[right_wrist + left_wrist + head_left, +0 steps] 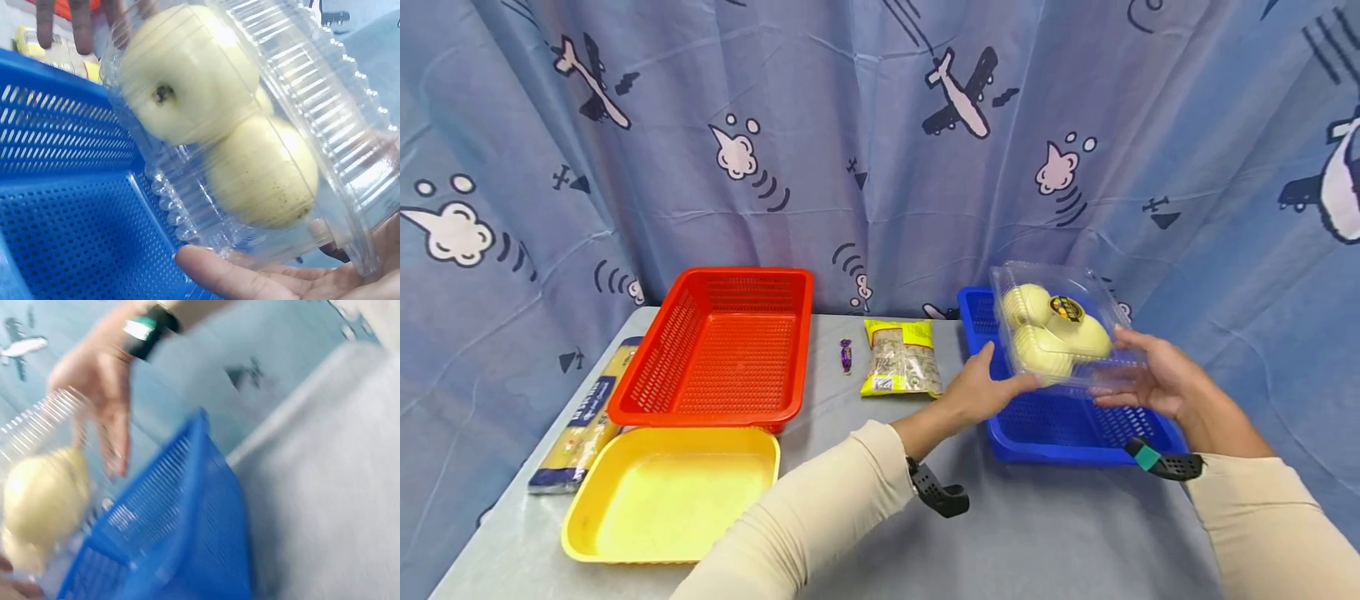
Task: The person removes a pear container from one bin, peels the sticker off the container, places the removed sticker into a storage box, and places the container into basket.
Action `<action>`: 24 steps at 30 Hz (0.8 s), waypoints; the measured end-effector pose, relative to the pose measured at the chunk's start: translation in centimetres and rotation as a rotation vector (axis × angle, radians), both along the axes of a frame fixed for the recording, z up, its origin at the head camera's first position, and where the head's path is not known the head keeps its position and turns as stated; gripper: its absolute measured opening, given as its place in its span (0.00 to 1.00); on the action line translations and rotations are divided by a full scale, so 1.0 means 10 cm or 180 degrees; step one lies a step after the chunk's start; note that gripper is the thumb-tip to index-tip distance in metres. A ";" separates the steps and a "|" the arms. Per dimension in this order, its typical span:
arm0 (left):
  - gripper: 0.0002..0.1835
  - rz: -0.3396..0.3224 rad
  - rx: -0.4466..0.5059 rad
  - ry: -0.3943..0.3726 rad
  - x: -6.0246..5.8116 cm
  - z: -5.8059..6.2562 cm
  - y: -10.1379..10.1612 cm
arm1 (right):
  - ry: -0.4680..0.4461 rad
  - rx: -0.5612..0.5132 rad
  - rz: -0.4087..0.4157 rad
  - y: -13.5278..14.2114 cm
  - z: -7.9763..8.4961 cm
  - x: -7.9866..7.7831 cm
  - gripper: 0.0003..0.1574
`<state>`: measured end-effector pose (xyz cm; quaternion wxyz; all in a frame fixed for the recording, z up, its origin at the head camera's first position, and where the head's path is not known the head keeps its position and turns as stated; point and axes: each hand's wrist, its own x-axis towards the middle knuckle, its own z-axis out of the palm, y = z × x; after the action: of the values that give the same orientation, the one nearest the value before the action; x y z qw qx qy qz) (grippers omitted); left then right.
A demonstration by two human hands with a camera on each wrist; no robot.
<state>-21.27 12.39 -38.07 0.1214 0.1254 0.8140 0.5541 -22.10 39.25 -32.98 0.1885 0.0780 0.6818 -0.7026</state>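
A clear plastic clamshell box (1060, 329) of pale yellow round fruits (190, 75), a dark round label on its lid, is tilted above the blue basket (1078, 458). My left hand (981, 390) is at the box's near left corner, its thumb on the edge; the fingers look fairly straight in the right wrist view, partly behind the plastic. At the right end, my right hand (1161, 379) grips the box between thumb and fingers. The left wrist view is blurred, showing the right hand (103, 394) beside the box and the blue basket (206, 519) below.
Left of the basket lie a yellow and clear snack bag (902, 358) and a small purple wrapped candy (846, 356). Farther left stand a red basket (707, 417) and a yellow tray (670, 550). A long packet (587, 408) lies at the table's left edge. A patterned curtain (865, 167) hangs behind.
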 end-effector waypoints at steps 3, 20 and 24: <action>0.51 0.0255 0.0673 -0.0476 -0.01 0.18 0.03 | 0.0028 0.0037 0.0030 -0.05 0.06 0.04 0.54; 0.50 0.0518 0.1968 -0.1137 0.00 0.55 -0.05 | 0.0168 -0.0028 0.0069 -0.39 0.31 0.22 0.54; 0.49 0.0511 0.1982 -0.1102 0.01 0.56 -0.11 | 0.0191 0.0005 0.0088 -0.45 0.33 0.25 0.54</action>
<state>-21.15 11.28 -32.48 0.1696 -0.0035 0.5808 0.7962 -19.57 34.80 -29.63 0.1776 0.0476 0.6887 -0.7014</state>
